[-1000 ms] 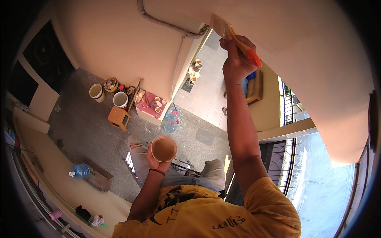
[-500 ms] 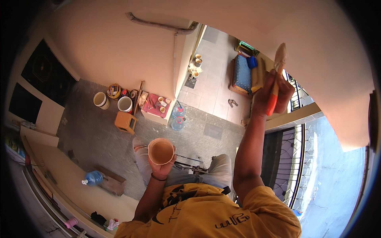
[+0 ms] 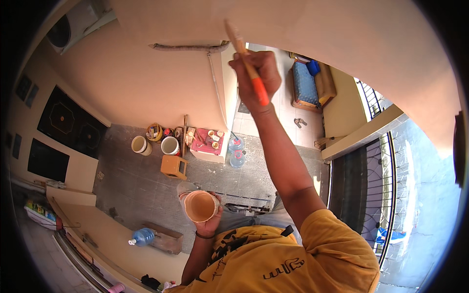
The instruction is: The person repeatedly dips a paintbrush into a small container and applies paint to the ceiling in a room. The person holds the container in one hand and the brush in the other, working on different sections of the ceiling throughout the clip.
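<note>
My right hand [image 3: 255,80] is raised, closed on a paintbrush [image 3: 249,63] with a wooden handle and an orange-red end. The bristle end points up in front of the peach painted surface [image 3: 303,24]; whether it touches cannot be told. My left hand [image 3: 210,219] grips a round container [image 3: 200,206] of peach paint low before my yellow shirt, at the level of my legs in the picture.
Below on the grey tiled floor [image 3: 137,195] are buckets [image 3: 170,145], an orange stool [image 3: 172,166], a pink-topped block [image 3: 205,137] with cups and water jugs [image 3: 237,158]. A blue cushioned seat [image 3: 305,85] stands in the passage, a railing [image 3: 383,180] at right, a conduit [image 3: 188,47] on the wall.
My right hand and brush went out to the right, then swung back leftward to the upper middle. The view shifted, bringing more of the left wall into sight; the paint container stays low.
</note>
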